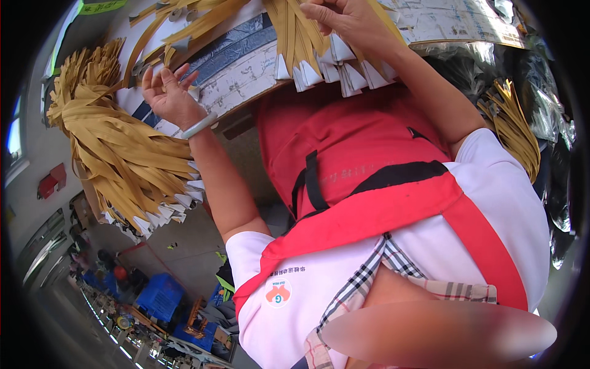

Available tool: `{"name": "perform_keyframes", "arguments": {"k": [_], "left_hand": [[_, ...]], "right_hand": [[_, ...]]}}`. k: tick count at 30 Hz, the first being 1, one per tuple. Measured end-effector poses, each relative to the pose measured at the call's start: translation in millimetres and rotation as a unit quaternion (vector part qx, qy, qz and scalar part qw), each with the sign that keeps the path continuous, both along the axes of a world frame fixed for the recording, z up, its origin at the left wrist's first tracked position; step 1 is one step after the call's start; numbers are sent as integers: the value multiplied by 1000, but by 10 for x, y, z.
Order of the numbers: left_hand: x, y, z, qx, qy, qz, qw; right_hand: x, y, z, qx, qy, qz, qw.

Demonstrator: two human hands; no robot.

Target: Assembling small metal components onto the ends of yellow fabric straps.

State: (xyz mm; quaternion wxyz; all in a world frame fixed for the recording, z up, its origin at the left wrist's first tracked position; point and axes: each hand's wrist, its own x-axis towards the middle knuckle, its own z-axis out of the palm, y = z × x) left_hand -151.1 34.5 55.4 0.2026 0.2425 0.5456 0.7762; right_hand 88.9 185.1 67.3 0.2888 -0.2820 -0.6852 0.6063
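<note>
The upper edge crops the tan strips (292, 43) and right hand (339, 22); distant clutter (126, 323) is too small to tell.

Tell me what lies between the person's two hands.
The head view shows dark blue strips and pale tabletop nearer the left hand, then tan strips with white ends nearer the right hand.

Your red apron (356, 147) with black trim (399, 176), white short-sleeved shirt (507, 194), checked collar (350, 283), round chest badge (278, 293), pale bangle (200, 125)
</note>
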Motion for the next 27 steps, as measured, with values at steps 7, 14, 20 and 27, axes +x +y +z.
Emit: {"name": "perform_keyframes", "arguments": {"k": [7, 14, 20, 27], "left_hand": [[507, -57, -318, -193, 637, -290, 688], [392, 96, -261, -149, 469, -312, 813], [490, 163, -111, -61, 152, -335, 928], [548, 268, -157, 11, -77, -365, 928]], "right_hand": [[-11, -224, -210, 224, -102, 146, 958], [-50, -221, -232, 193, -73, 131, 970], [-192, -117, -102, 155, -35, 184, 970], [-194, -55, 33, -33, 13, 205, 978]]}}
